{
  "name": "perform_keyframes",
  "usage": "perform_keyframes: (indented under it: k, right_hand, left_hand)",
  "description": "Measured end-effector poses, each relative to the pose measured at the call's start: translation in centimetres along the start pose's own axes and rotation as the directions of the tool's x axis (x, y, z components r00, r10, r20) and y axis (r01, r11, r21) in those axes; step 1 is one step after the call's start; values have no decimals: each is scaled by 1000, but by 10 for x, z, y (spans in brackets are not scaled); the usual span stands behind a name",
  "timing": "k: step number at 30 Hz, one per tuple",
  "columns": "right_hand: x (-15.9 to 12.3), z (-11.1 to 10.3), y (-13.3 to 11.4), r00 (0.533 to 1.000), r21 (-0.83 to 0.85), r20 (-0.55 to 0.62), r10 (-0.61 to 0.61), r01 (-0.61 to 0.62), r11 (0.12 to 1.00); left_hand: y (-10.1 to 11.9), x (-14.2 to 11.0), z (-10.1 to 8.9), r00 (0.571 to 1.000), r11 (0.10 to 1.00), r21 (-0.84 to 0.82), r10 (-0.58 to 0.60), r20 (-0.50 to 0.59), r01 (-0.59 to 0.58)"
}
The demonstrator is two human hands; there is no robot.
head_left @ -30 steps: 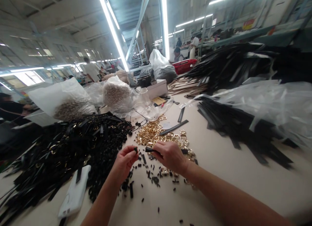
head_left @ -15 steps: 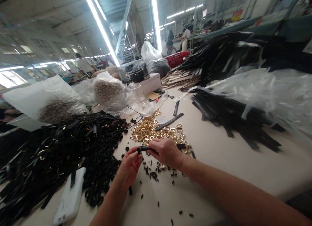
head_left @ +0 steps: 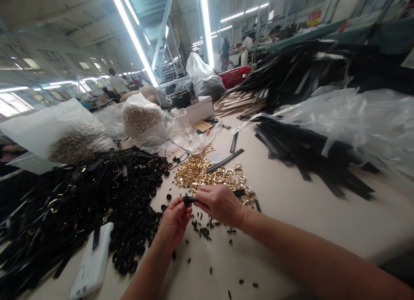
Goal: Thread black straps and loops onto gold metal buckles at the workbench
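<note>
Over the front of the table, my right hand point(head_left: 221, 203) is closed around a black strap point(head_left: 239, 192), whose far part sticks out behind the knuckles. My left hand point(head_left: 176, 218) pinches a small black loop point(head_left: 186, 200) at the strap's other end, where the strap looks folded to a narrow shape. Whether the strap passes through the loop is too small to tell. Just beyond the hands lies a heap of gold buckles point(head_left: 190, 168). Small black pieces point(head_left: 203, 232) are scattered below the hands. To the left spreads a pile of black loops point(head_left: 136, 213).
Finished-looking black straps with buckles point(head_left: 48, 218) heap at the left, beside a white power bank point(head_left: 92, 261). Loose black strips point(head_left: 310, 153) lie at right under clear plastic point(head_left: 365, 118). Eyeglasses point(head_left: 179, 159), a clear jar point(head_left: 183, 121) and filled plastic bags point(head_left: 142, 118) stand behind.
Both hands stay almost in place. Between the fingers, more of the black strap's end shows now, and it has turned slightly downward to the right.
</note>
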State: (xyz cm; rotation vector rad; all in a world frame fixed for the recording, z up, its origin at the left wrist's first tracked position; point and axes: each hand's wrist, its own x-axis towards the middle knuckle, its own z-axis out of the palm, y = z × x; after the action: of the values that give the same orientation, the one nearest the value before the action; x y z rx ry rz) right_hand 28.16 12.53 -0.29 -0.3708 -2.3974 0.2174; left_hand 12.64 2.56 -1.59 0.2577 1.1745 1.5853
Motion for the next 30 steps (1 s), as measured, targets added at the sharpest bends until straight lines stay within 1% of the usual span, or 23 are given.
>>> perform_keyframes:
  k: [3,7,9,12,14,16,21,23,26,28,30]
  right_hand:
    - [1,-1,2,997,-45,56,-49,52,998]
    - [0,-1,7,990,-110,108,-96,108,988]
    - [0,-2,8,987,-125,117,-107,121,985]
    - [0,-4,6,985,-119,121,-121,136,984]
    - [0,-4,4,985,-101,123,-120,132,986]
    - [0,-4,2,989,-84,120,-89,100,991]
    - [-1,1,-1,996,-71,86,-5,11,997]
    - [-2,4,-2,998,-68,64,6,-2,998]
    - [-3,7,-2,999,-51,48,12,-10,999]
    - [-3,6,-1,998,-6,50,25,-25,1000]
    - [-2,2,0,997,64,54,52,-55,996]
  left_hand:
    - [2,1,-2,1000,996,92,12,15,-14]
    - [6,1,-8,994,964,248,87,64,-100]
    - [7,1,-11,992,951,286,103,77,-121]
    - [6,-1,-11,993,945,309,84,80,-104]
    - [5,-1,-10,995,947,310,63,78,-84]
    - [4,-1,-9,995,948,306,68,78,-89]
    - [1,2,-8,978,928,308,191,81,-207]
    - [-3,3,-5,980,947,255,187,63,-197]
    - [-9,2,0,990,980,140,135,28,-138]
    - [-11,1,2,993,988,96,116,21,-117]
    - [-10,-1,3,991,987,94,130,39,-134]
